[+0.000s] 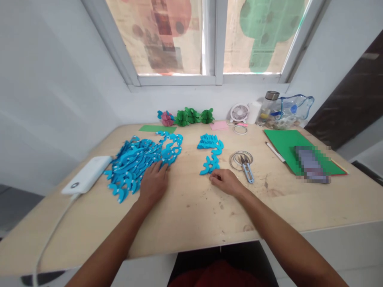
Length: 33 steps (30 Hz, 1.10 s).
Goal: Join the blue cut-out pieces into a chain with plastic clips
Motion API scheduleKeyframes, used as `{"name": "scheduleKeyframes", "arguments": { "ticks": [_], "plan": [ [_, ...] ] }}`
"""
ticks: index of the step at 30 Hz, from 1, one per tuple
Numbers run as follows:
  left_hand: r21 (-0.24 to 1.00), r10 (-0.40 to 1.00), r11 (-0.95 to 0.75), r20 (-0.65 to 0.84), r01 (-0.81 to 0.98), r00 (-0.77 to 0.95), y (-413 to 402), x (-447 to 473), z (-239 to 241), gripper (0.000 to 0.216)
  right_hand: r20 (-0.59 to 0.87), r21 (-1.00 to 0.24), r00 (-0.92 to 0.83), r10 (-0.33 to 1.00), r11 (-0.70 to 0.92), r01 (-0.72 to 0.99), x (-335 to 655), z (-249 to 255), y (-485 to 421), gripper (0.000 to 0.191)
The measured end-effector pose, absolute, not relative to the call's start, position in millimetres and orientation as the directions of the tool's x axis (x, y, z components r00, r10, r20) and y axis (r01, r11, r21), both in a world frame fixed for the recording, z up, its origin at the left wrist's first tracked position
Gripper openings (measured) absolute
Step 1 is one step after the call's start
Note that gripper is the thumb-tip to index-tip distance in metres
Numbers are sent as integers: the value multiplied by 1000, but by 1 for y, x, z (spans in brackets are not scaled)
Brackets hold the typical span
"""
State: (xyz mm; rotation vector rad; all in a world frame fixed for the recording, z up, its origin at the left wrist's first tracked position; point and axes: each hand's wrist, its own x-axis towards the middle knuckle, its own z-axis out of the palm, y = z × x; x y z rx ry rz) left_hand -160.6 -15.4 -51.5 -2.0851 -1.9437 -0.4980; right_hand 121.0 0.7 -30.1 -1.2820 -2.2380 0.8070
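My left hand (153, 181) lies flat on the wooden table (191, 207), fingers stretched out onto the edge of a big heap of blue paper cut-outs (140, 159). My right hand (225, 181) rests curled on the table, fingertips pinched at the lower end of a small blue cut-out (210, 165). A second small group of blue cut-outs (211, 143) lies just beyond it.
A white power bank (86, 174) with its cable lies left of the heap. Thread snips (247, 169) and wire rings (239, 158) lie right of my right hand. Green paper sheets (287, 147), a pen, a small fan (239, 113), a jar and paper flowers (191, 116) line the back.
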Motion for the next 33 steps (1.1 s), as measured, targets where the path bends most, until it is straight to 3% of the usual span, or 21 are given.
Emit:
{"name": "scheduleKeyframes", "arguments": {
  "ticks": [10,15,18,22,29,33],
  "plan": [
    [238,852,-285,507,928,132,-20,-119,-33,30,86,-679,-476,875,401,615,121,-30,0,16],
    [334,913,-356,323,873,249,-4,-73,-24,17,92,-694,-465,881,391,604,120,-26,-1,16],
    [319,949,-292,211,902,233,3,-59,-21,14,89,-704,-464,881,385,596,120,-26,-2,15],
    [342,968,-233,175,910,182,3,-59,-22,10,104,-712,-470,877,395,580,120,-27,-2,15],
    [559,943,-255,325,789,74,-5,-64,-27,10,167,-820,-317,934,310,481,120,-30,3,21],
    [581,903,-363,413,728,121,-12,-51,-24,10,152,-904,-220,964,225,364,119,-35,8,26]
  ]
}}
